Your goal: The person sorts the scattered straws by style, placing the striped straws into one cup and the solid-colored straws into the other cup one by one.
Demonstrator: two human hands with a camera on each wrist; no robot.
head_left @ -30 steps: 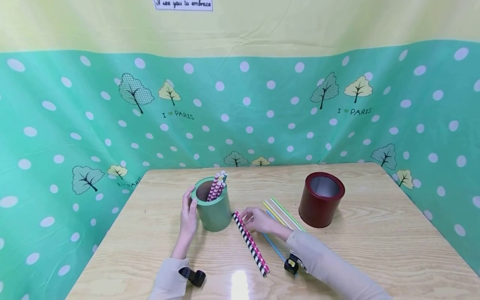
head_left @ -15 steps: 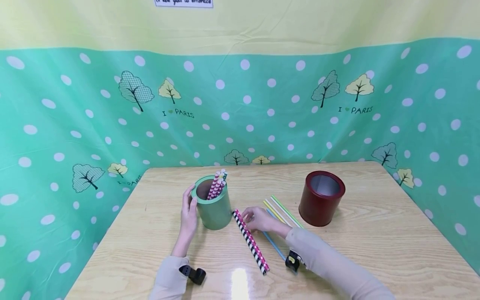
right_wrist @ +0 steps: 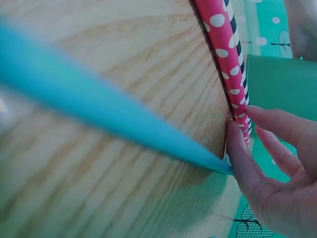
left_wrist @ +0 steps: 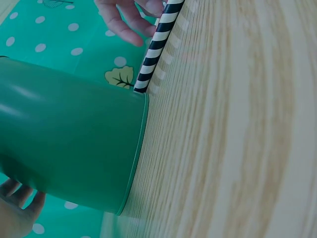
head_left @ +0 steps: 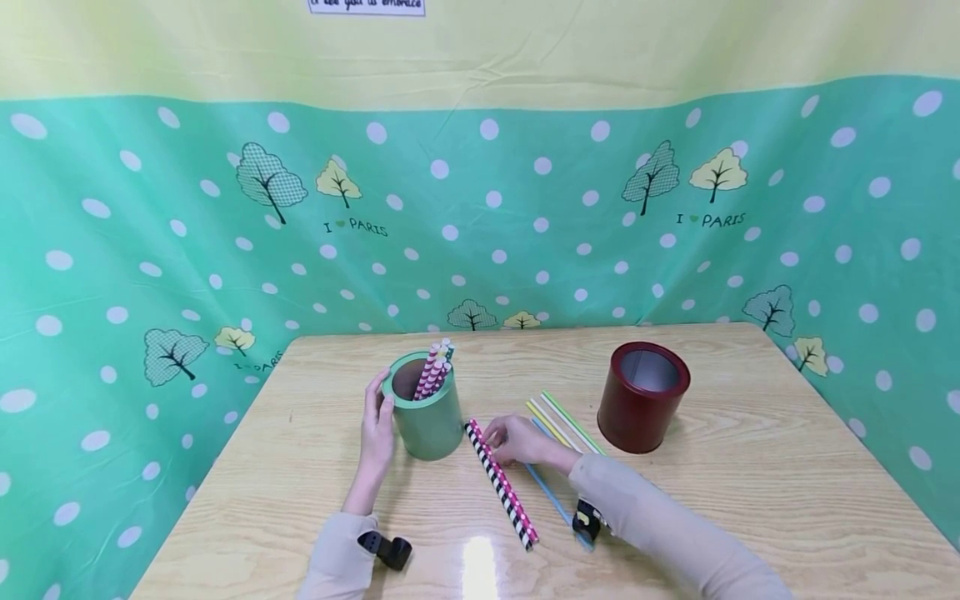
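My left hand (head_left: pixel 377 429) holds the left side of an upright green can (head_left: pixel 429 432), its thumb and fingers curved around the wall near the rim. Several purple-and-white patterned paper straws (head_left: pixel 431 375) stand inside, leaning toward the can's right. Just right of the can, my right hand (head_left: pixel 519 440) pinches a pink polka-dot paper straw (right_wrist: pixel 227 52) near its far end between thumb and forefinger. A black-and-white striped straw (left_wrist: pixel 158 42) lies right alongside the pink one, its far end close to the can's base.
A blue straw (head_left: pixel 551 496) lies under the right wrist. Beyond it are a yellow straw (head_left: pixel 546 423), a white one and a green straw (head_left: pixel 566 417), partly covered by the right forearm. A dark red can (head_left: pixel 637 421) stands at the right; a polka-dot cloth (head_left: pixel 495 267) hangs behind the table.
Both hands keep their places and grips. The right forearm shifts very slightly, and the head view tilts a little.
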